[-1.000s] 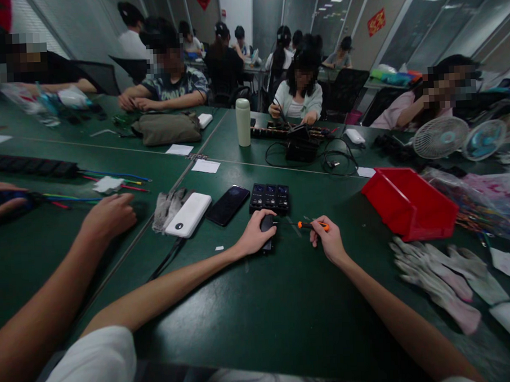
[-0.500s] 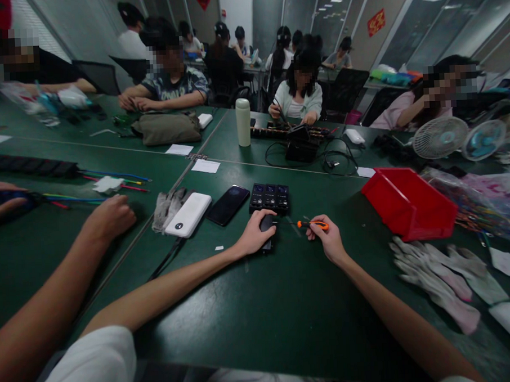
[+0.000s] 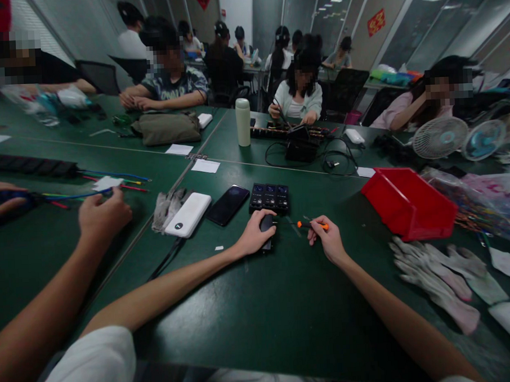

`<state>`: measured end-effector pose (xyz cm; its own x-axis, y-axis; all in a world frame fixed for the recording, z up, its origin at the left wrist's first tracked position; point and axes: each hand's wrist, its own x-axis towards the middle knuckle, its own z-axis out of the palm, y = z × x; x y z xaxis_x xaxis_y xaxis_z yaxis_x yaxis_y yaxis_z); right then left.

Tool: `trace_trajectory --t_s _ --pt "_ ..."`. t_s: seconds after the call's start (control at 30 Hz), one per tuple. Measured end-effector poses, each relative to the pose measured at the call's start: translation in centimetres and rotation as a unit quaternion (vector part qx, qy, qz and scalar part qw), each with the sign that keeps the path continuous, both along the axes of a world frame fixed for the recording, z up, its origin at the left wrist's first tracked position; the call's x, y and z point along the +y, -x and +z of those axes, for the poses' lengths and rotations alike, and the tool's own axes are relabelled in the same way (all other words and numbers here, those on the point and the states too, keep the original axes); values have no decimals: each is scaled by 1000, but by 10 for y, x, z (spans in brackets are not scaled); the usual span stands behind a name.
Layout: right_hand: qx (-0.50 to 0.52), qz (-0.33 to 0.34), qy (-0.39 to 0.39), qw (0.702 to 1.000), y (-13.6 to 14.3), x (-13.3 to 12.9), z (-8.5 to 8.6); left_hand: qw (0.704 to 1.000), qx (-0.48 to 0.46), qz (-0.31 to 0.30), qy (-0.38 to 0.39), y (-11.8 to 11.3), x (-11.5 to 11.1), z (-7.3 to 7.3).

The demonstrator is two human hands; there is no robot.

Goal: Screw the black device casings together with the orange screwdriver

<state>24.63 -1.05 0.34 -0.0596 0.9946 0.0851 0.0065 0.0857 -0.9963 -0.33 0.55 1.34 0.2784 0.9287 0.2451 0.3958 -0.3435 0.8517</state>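
Note:
Near the table's middle, my left hand point(image 3: 256, 236) is wrapped over a small black block point(image 3: 266, 224), steadying it on the green surface. My right hand point(image 3: 328, 239) grips an orange-and-black screwdriver point(image 3: 307, 225) between thumb and fingers. Its thin shaft points left at the block's right side; whether the tip touches is too fine to make out. Just beyond my left hand sits a black module with three similar sections point(image 3: 269, 197). A black phone point(image 3: 228, 205) and a white power bank point(image 3: 188, 215) with a cable lie to the left.
On the right stand a red bin point(image 3: 407, 204), grey-white gloves point(image 3: 436, 279) and bagged wires point(image 3: 484, 215). A pale green bottle point(image 3: 243, 123) is farther back. At left, a co-worker's hands point(image 3: 104, 211) handle coloured wires beside a black strip point(image 3: 29, 165). Other people sit across the table.
The screwdriver's handle has turned in my right hand, showing more black and less orange. My left hand keeps its place. The co-worker's hand at left has risen slightly and pinches a blue wire.

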Motion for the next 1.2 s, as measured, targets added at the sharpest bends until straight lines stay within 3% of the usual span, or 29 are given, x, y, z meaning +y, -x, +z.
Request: trace_trajectory --t_s 1.2 --pt "-4 -6 -6 1000 1 -3 4 1000 -1 -3 11 0 -1 2"
